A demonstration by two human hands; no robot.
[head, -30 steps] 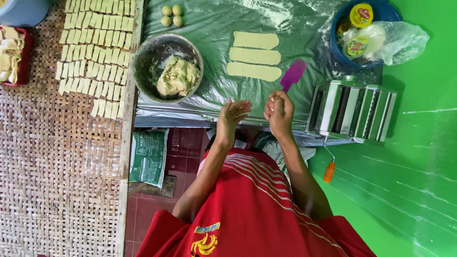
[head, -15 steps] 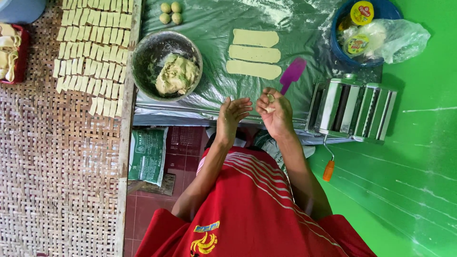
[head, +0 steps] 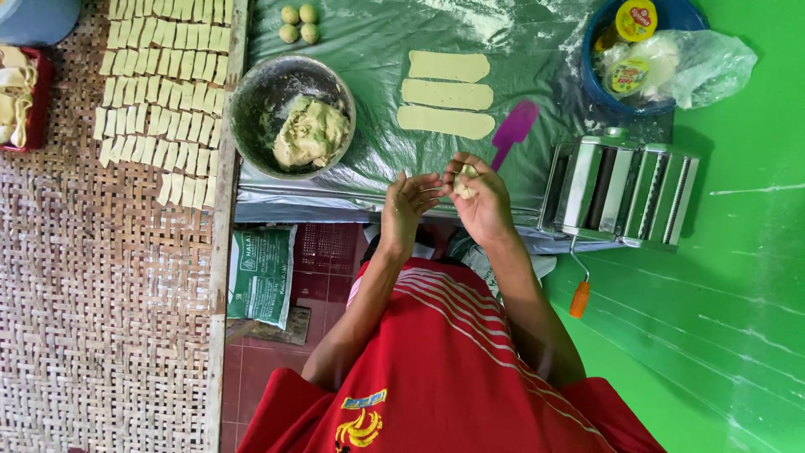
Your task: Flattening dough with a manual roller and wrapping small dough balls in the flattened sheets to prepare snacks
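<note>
My right hand [head: 480, 200] is curled round a small lump of pale dough [head: 464, 181], held just above the near edge of the plastic-covered table [head: 377, 50]. Beside it, my left hand [head: 408, 208] has its fingers spread, the fingertips almost touching the right hand, and it holds nothing. A metal bowl [head: 251, 101] with a big lump of greenish dough [head: 310, 132] stands to the left. Three flat dough strips [head: 444, 92] lie beyond my hands, next to a purple spatula [head: 513, 130].
A metal pasta roller [head: 620, 189] with an orange-handled crank [head: 579, 298] stands at the right. A blue basin [head: 671, 17] holds jars and a plastic bag. Three small dough balls [head: 299, 23] lie at the far edge. Rows of cut dough pieces [head: 159, 92] cover a woven mat [head: 101, 319].
Both hands have drawn closer together and nearer to me. The right hand has turned and now shows the lump of dough in its fingers.
</note>
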